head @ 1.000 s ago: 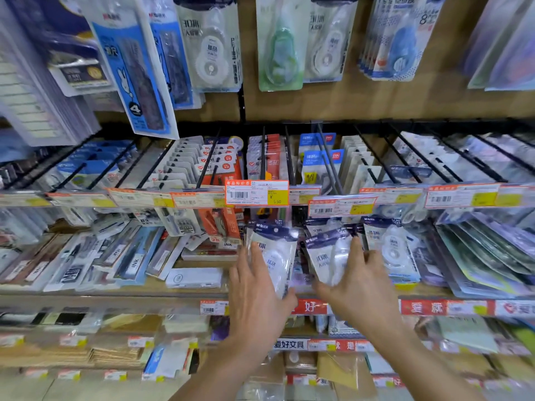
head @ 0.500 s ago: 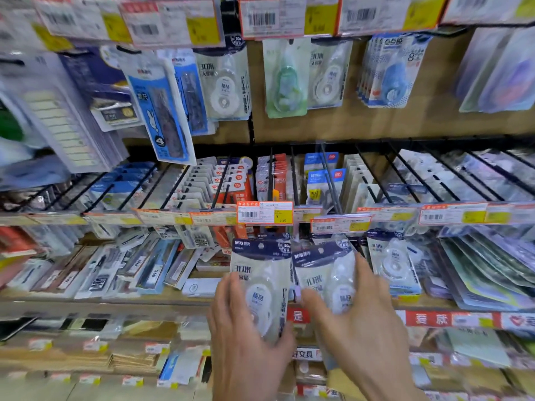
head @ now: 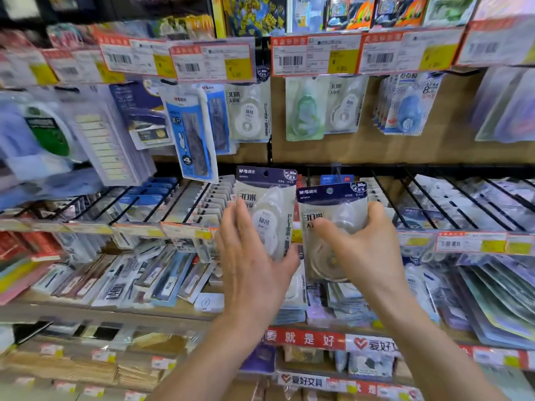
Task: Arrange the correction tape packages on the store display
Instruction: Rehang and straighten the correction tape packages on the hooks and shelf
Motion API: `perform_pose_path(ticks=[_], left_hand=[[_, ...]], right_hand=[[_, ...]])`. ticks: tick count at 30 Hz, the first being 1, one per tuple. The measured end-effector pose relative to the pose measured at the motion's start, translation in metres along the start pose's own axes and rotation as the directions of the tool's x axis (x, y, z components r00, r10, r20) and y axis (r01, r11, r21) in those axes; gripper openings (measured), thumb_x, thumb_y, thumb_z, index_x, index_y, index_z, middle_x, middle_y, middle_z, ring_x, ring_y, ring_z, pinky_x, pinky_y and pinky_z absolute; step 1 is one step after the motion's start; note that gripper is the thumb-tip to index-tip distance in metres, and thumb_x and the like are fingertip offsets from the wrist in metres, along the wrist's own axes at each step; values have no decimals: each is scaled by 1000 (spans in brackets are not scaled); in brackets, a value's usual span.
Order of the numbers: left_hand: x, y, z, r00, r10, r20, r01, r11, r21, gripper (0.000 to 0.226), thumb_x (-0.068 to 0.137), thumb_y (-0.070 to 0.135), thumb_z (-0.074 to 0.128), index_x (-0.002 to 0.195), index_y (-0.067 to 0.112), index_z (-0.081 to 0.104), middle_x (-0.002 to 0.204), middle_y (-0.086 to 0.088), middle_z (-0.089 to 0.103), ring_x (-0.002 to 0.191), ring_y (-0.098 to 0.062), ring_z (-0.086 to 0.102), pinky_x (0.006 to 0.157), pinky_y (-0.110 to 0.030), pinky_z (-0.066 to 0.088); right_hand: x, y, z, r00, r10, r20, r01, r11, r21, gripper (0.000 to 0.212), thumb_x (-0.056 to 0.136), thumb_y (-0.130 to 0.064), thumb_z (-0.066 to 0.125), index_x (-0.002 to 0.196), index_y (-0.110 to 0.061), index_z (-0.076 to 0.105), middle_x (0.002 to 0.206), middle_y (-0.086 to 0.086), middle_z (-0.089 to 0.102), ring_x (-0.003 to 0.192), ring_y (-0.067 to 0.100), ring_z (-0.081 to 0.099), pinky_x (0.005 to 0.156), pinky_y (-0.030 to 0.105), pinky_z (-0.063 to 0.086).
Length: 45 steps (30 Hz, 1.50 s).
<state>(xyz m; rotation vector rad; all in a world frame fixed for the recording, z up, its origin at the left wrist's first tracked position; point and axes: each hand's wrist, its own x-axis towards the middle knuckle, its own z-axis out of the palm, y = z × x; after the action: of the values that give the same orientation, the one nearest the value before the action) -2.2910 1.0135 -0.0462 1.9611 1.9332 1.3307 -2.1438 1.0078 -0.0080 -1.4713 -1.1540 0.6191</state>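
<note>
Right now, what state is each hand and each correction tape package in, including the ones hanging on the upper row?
left hand, holding the left package from its lower edge.
right hand, gripping the right package, thumb across its front.
left package, upright, lifted clear of the shelf.
right package, upright, beside the left one and slightly lower.
hanging packages, hung under the price tags, untouched.

Two correction tape packages (head: 267,204) side by side, before wire rack (head: 428,195), below hanging packs (head: 307,111)
</note>
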Motion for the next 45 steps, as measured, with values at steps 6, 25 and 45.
perform_pose_path(ticks=[6,25,45], left_hand=[[17,2,0,999,0,-47,1,999,34,112,80,53,71,156,23,-4,160,7,2,145,-16,5,112,-26,3],[47,-43,1,1000,16,-27,-19,997,-78,114,80,56,70,154,30,-14,158,14,-5,150,-16,8,121,-44,25],[41,-92,7,988,-70,-141,57,994,-91,118,76,66,68,153,34,-17,155,16,-2,146,-18,18,115,-34,28]], right_hand=[[21,-16,6,998,-52,-24,54,996,68,38,87,-57,72,80,-21,60,73,-7,66,69,14,62,68,37,48],[88,-60,43,976,-175,127,110,908,404,9,94,-23,74,87,-16,72,85,6,79,82,29,76,77,42,61],[122,-133,122,906,-363,218,167,780,603,25,91,-9,76,116,-6,73,98,1,81,97,20,77,98,43,59]])
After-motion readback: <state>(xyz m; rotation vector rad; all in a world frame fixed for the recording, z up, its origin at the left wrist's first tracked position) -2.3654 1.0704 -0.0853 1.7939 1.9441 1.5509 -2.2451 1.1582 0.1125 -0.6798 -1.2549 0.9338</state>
